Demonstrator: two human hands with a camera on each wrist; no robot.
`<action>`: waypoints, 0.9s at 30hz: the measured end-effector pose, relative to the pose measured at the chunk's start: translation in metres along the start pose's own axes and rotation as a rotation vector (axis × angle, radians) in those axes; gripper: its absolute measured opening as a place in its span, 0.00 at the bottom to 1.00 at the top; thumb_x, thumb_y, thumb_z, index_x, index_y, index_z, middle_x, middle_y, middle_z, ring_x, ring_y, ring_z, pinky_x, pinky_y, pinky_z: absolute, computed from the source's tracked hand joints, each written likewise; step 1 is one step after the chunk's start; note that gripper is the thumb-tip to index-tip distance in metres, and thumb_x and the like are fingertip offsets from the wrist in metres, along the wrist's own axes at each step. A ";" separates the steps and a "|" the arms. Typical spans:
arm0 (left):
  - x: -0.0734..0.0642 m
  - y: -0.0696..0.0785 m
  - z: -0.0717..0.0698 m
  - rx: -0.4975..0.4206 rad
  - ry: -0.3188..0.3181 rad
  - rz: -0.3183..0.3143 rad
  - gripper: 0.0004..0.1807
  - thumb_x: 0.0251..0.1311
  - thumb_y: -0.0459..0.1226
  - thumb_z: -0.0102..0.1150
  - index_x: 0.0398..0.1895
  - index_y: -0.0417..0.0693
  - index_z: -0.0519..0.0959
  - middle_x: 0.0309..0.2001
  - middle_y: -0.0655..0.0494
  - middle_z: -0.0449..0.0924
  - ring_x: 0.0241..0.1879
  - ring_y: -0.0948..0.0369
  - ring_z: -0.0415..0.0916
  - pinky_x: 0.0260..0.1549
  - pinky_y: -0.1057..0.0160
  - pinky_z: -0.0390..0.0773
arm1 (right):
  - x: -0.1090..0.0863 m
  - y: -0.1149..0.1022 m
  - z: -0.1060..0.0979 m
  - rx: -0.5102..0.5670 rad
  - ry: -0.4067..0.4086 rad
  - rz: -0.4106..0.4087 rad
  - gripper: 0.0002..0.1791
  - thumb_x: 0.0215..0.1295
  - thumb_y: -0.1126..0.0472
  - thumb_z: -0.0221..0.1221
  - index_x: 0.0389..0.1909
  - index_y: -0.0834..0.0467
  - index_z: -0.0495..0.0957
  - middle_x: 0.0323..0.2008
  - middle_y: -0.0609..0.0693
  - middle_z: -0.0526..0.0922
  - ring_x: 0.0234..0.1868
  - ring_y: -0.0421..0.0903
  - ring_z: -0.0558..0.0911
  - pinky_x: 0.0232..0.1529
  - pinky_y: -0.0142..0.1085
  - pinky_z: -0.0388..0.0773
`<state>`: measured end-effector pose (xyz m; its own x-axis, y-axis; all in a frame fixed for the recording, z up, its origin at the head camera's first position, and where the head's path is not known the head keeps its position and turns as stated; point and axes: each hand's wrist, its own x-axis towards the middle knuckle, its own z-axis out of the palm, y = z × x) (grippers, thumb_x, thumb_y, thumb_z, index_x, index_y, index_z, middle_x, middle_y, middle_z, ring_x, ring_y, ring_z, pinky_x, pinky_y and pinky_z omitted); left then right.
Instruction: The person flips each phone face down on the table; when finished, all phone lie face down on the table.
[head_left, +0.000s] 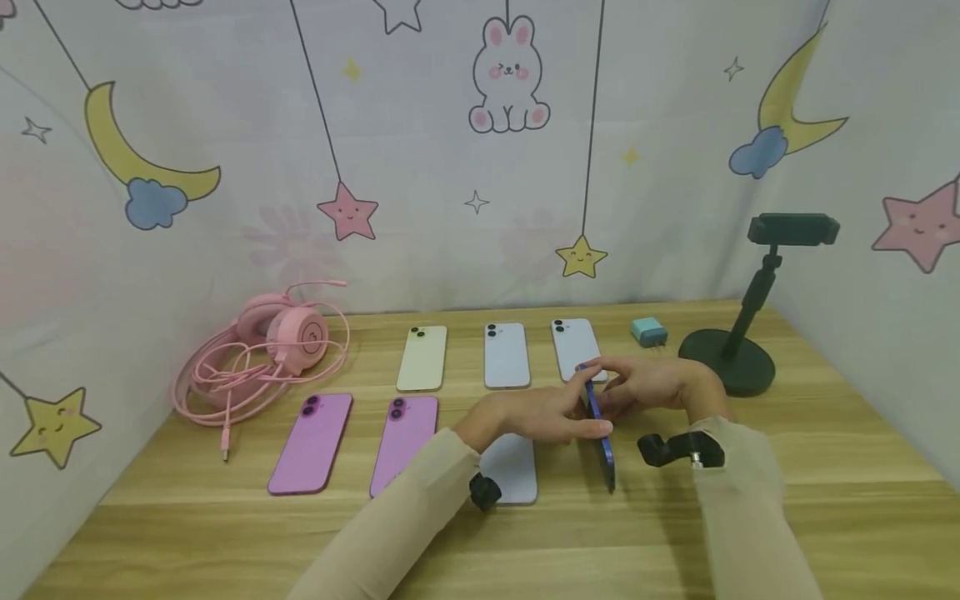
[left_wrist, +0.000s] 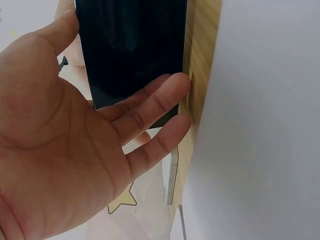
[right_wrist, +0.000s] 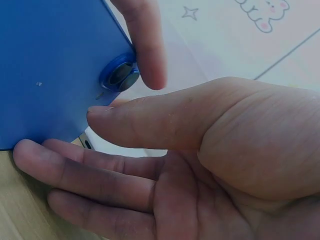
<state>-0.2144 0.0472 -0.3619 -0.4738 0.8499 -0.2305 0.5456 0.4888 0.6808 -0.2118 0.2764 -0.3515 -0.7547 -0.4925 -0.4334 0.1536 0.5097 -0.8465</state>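
Observation:
A blue phone (head_left: pixel 597 417) stands on its long edge on the table, right of the middle. My left hand (head_left: pixel 543 414) holds it by the edges from the left. The left wrist view has the dark screen (left_wrist: pixel 135 50) facing the left palm, thumb at one edge and fingers across the glass. On the other side is my right hand (head_left: pixel 648 387), with its thumb (right_wrist: pixel 120 125) near the camera lenses and loosely extended fingers (right_wrist: pixel 55 165) by the lower edge of the blue back. A pale phone (head_left: pixel 513 471) lies partly under the left wrist.
Two pink-purple phones (head_left: pixel 311 446) lie to the left. Behind them are a cream phone (head_left: pixel 422 358) and two whitish phones (head_left: pixel 506 356). Pink headphones (head_left: pixel 300 337) with coiled cable sit back left. A blue charger (head_left: pixel 648 332) and black stand (head_left: pixel 727 362) are back right.

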 end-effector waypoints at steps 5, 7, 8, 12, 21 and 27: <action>-0.002 0.001 0.000 -0.001 0.001 -0.003 0.50 0.70 0.62 0.47 0.81 0.62 0.28 0.62 0.48 0.73 0.58 0.65 0.72 0.58 0.64 0.70 | -0.001 0.003 -0.003 -0.005 -0.020 -0.010 0.33 0.72 0.67 0.53 0.75 0.60 0.54 0.46 0.59 0.84 0.51 0.54 0.83 0.58 0.50 0.75; -0.002 0.000 0.000 -0.012 -0.007 0.008 0.50 0.70 0.61 0.47 0.81 0.63 0.28 0.61 0.51 0.75 0.56 0.66 0.72 0.57 0.64 0.71 | -0.001 0.004 -0.003 -0.001 -0.025 -0.002 0.32 0.72 0.68 0.52 0.75 0.61 0.55 0.45 0.59 0.84 0.49 0.54 0.84 0.56 0.49 0.77; -0.001 0.000 -0.001 -0.016 -0.010 0.013 0.49 0.70 0.61 0.48 0.81 0.63 0.28 0.60 0.52 0.75 0.56 0.67 0.73 0.56 0.65 0.71 | -0.002 0.004 -0.003 0.004 -0.026 0.004 0.32 0.72 0.68 0.52 0.74 0.61 0.55 0.45 0.59 0.85 0.48 0.54 0.84 0.55 0.48 0.77; -0.001 -0.001 -0.001 0.001 -0.016 0.029 0.48 0.71 0.59 0.48 0.81 0.62 0.29 0.64 0.49 0.72 0.56 0.65 0.72 0.57 0.64 0.70 | -0.003 0.004 -0.004 0.018 -0.018 0.046 0.34 0.71 0.70 0.51 0.75 0.61 0.53 0.44 0.60 0.84 0.44 0.53 0.84 0.50 0.46 0.80; -0.003 -0.004 -0.004 0.023 -0.037 0.052 0.48 0.72 0.56 0.50 0.82 0.59 0.32 0.74 0.46 0.60 0.62 0.64 0.68 0.61 0.65 0.66 | -0.003 0.004 -0.002 0.024 0.012 0.121 0.33 0.73 0.70 0.50 0.76 0.57 0.54 0.42 0.61 0.82 0.40 0.52 0.85 0.46 0.44 0.82; -0.003 -0.005 -0.006 0.040 -0.065 0.051 0.47 0.72 0.54 0.52 0.82 0.55 0.36 0.76 0.49 0.54 0.63 0.66 0.64 0.63 0.66 0.63 | -0.004 0.003 -0.003 0.019 -0.006 0.122 0.31 0.73 0.70 0.51 0.75 0.59 0.56 0.37 0.61 0.83 0.36 0.51 0.85 0.43 0.42 0.82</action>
<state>-0.2198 0.0410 -0.3598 -0.3994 0.8844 -0.2413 0.5962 0.4506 0.6645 -0.2100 0.2816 -0.3514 -0.7258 -0.4316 -0.5356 0.2562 0.5530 -0.7928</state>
